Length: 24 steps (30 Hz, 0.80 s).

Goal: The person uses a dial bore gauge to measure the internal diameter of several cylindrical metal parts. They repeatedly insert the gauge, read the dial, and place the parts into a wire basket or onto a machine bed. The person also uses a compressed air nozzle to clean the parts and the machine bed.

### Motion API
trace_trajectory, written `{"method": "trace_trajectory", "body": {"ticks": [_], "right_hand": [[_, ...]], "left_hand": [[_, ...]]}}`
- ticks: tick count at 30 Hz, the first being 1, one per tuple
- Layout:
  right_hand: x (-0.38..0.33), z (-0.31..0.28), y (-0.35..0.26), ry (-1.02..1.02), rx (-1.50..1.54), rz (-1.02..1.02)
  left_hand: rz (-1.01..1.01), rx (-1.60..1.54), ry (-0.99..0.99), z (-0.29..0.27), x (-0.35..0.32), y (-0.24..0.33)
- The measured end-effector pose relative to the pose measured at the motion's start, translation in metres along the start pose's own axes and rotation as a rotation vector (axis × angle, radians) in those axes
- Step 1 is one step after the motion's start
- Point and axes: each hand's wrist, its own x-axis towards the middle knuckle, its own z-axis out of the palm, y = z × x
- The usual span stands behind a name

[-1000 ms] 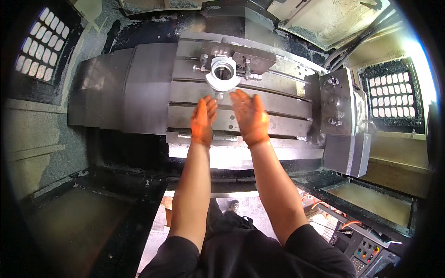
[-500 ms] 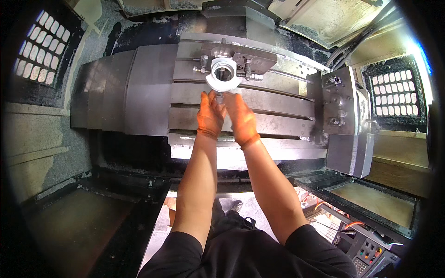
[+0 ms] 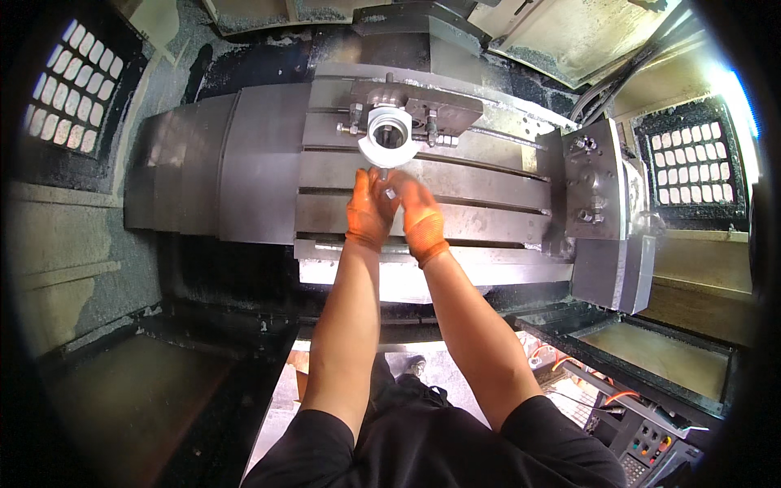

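Observation:
A pale metal ring part [image 3: 389, 134] sits clamped in a dark fixture [image 3: 423, 110] on the grey slotted machine table [image 3: 488, 183]. Both my hands wear orange gloves and meet just in front of the ring. My left hand [image 3: 368, 215] and my right hand [image 3: 421, 218] pinch a small metal bolt [image 3: 390, 193] between their fingertips, close to a short stud [image 3: 382, 172] below the ring. The fingers hide most of the bolt.
A grey block with bolts [image 3: 598, 183] stands at the table's right end. Dark sloped covers [image 3: 211, 163] lie to the left. Grated windows [image 3: 691, 163] are in the side walls. A control panel with buttons [image 3: 651, 447] is at the lower right.
My hands, apart and open a second ago, have come together and moved forward toward the ring. Their fingertips now close around the small bolt.

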Motion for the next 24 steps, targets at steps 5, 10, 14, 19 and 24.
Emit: {"method": "trace_trajectory", "body": {"ticks": [5, 10, 14, 19, 24], "right_hand": [[-0.004, 0.004, -0.009, -0.065, 0.185, 0.137], [-0.013, -0.008, 0.071, -0.183, -0.017, 0.226], [-0.009, -0.036, 0.127, -0.42, -0.689, 0.352], [0.0, -0.046, 0.085, -0.54, -0.876, 0.305], [0.004, -0.05, 0.062, -0.33, -0.294, 0.485]], "left_hand": [[-0.114, 0.065, -0.162, -0.016, -0.001, -0.009], [-0.061, 0.442, -0.074, -0.026, -0.031, -0.032], [0.286, 0.832, 0.25, -0.058, -0.014, 0.021], [0.698, 1.191, 0.163, -0.023, 0.045, 0.1], [0.523, 1.6, 0.093, 0.025, 0.074, 0.137]]}}
